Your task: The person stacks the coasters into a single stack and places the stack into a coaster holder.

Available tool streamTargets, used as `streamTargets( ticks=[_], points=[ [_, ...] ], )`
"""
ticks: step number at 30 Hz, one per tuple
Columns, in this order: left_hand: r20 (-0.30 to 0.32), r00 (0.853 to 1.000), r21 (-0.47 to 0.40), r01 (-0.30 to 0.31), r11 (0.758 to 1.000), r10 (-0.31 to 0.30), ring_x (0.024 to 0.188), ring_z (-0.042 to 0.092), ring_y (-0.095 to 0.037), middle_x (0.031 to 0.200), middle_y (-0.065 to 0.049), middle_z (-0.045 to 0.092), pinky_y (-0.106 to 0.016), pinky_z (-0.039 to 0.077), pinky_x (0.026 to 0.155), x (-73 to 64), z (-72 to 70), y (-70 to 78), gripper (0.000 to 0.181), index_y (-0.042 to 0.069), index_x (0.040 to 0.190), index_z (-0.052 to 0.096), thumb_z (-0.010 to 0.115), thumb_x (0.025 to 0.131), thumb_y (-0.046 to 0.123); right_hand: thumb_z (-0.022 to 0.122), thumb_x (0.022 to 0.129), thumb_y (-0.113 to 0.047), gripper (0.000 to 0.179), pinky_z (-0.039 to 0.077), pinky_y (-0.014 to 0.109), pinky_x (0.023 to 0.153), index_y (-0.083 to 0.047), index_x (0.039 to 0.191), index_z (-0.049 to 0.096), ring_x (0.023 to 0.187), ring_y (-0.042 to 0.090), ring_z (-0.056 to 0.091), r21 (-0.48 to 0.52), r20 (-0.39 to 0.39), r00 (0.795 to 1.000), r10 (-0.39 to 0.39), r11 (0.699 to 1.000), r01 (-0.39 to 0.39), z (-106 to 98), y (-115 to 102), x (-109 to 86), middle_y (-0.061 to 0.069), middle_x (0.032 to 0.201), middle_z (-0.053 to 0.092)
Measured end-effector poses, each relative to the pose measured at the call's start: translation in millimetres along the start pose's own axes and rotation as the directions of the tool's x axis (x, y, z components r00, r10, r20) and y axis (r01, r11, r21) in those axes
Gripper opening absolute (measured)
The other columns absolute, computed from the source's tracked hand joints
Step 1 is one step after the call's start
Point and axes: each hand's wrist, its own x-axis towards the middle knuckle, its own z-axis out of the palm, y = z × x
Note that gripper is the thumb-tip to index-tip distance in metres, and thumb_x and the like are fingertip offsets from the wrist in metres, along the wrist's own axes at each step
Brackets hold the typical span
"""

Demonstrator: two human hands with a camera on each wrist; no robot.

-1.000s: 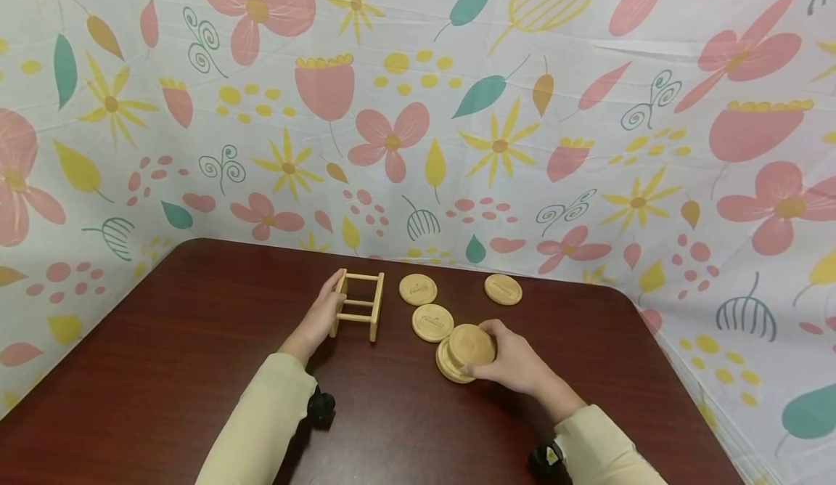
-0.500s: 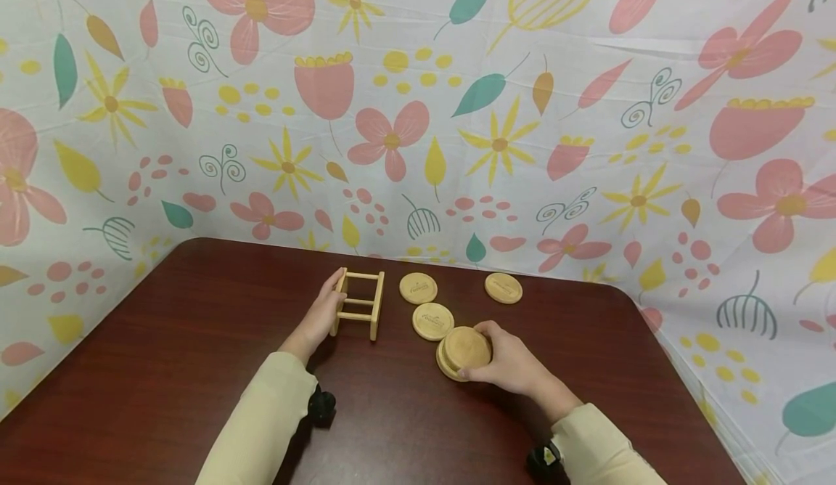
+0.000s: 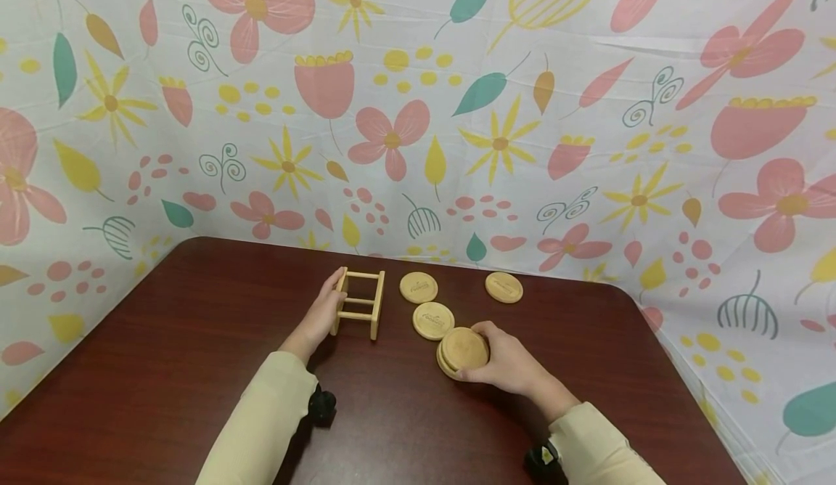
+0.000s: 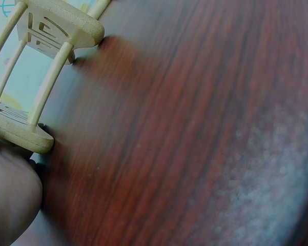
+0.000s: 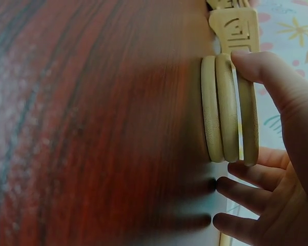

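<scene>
Fingers (image 5: pixel 246 195) opposite thumb (image 5: pixel 261 65), right hand (image 3: pixel 512 361) clamped on disc (image 3: pixel 466 348), left hand (image 3: pixel 318 323) apparently on rack (image 3: pixel 377 303)

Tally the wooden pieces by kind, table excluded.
Round coasters: 6 (3 lying singly, 2 stacked, 1 in the right hand's grip just above that stack)
Slatted rack: 1
Total: 7

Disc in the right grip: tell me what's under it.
Under the held disc, across a narrow gap, lie two stacked wooden discs. Their upper faces are mostly covered; any lettering there is hidden.
</scene>
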Motion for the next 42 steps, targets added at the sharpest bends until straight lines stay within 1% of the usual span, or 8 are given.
streamTargets(
  ticks=[7,24,28,32,33,37,38,42],
  points=[
    [-0.001,1.0,-0.007,-0.002,1.0,0.002,0.143,0.017,-0.036,0.16,-0.009,0.005,-0.061,0.018,0.11,1.0,0.8,0.1,0.06,0.03,0.153,0.01,0.029,0.097,0.021,0.083,0.058,-0.05,0.081,0.047,0.032,0.081,-0.009,0.121,0.052,0.088,0.011,0.058,-0.004,0.003,1.0,-0.012,1.0,0.012,-0.2,-1.0,-0.7,0.005,0.108,0.063],
    [0.014,1.0,-0.009,0.004,1.0,-0.004,0.144,0.012,-0.036,0.16,-0.008,0.003,-0.062,0.015,0.111,-0.8,-0.6,0.8,0.059,0.031,0.152,0.009,0.027,0.097,0.022,0.082,0.057,-0.053,0.085,0.047,0.037,0.087,-0.007,0.123,0.053,0.098,0.015,0.058,-0.029,0.017,1.0,-0.006,1.0,0.006,0.0,-3.1,-0.5,0.008,0.115,0.061],
    [0.018,1.0,-0.011,0.012,1.0,-0.011,0.144,0.013,-0.036,0.16,-0.005,0.002,-0.062,0.013,0.111,-2.8,-0.7,2.1,0.058,0.035,0.152,0.008,0.027,0.098,0.023,0.082,0.058,-0.054,0.088,0.047,0.038,0.088,-0.005,0.125,0.052,0.102,0.017,0.059,-0.025,0.031,0.999,-0.014,1.0,0.015,-1.7,-2.8,0.1,0.009,0.118,0.061],
    [0.016,1.0,-0.009,0.002,1.0,-0.002,0.144,0.013,-0.035,0.16,-0.005,0.001,-0.062,0.012,0.111,-2.4,-0.5,3.2,0.059,0.034,0.152,0.008,0.027,0.097,0.023,0.081,0.06,-0.055,0.093,0.046,0.041,0.092,-0.002,0.13,0.05,0.11,0.022,0.058,-0.021,0.042,0.999,-0.028,0.999,0.029,-4.7,-1.6,0.7,0.012,0.124,0.059],
    [0.018,1.0,-0.007,0.001,1.0,-0.001,0.143,0.016,-0.036,0.16,-0.006,0.001,-0.061,0.018,0.109,-2.6,-0.5,3.4,0.059,0.034,0.152,0.008,0.027,0.097,0.023,0.081,0.06,-0.056,0.095,0.046,0.042,0.094,-0.001,0.131,0.049,0.113,0.024,0.057,-0.019,0.046,0.999,-0.028,0.999,0.029,-5.4,-1.2,0.5,0.013,0.126,0.058],
    [0.022,1.0,0.005,0.004,1.0,-0.004,0.142,0.017,-0.037,0.16,-0.008,0.001,-0.061,0.022,0.107,-3.2,-0.8,3.7,0.058,0.033,0.152,0.007,0.027,0.098,0.024,0.082,0.06,-0.054,0.1,0.042,0.047,0.099,0.002,0.135,0.046,0.122,0.03,0.052,-0.007,0.076,0.997,-0.01,1.0,0.01,-8.4,0.1,-2.8,0.016,0.132,0.054],
    [0.024,1.0,0.007,0.011,1.0,-0.011,0.141,0.019,-0.037,0.16,-0.009,0.001,-0.06,0.024,0.104,-3.8,-0.8,3.6,0.058,0.033,0.152,0.007,0.026,0.098,0.024,0.083,0.06,-0.053,0.1,0.042,0.048,0.1,0.002,0.135,0.046,0.123,0.031,0.051,-0.005,0.086,0.996,-0.001,1.0,0.001,-8.9,0.6,-3.9,0.016,0.133,0.053],
    [0.019,1.0,0.009,0.014,1.0,-0.014,0.143,0.015,-0.037,0.16,-0.009,0.001,-0.06,0.02,0.107,-3.9,0.0,3.4,0.058,0.032,0.153,0.007,0.026,0.098,0.023,0.085,0.06,-0.048,0.095,0.042,0.049,0.099,0.002,0.132,0.048,0.122,0.031,0.051,-0.003,0.099,0.995,0.024,1.0,-0.024,-10.7,2.6,-6.7,0.016,0.131,0.054]
  ],
)
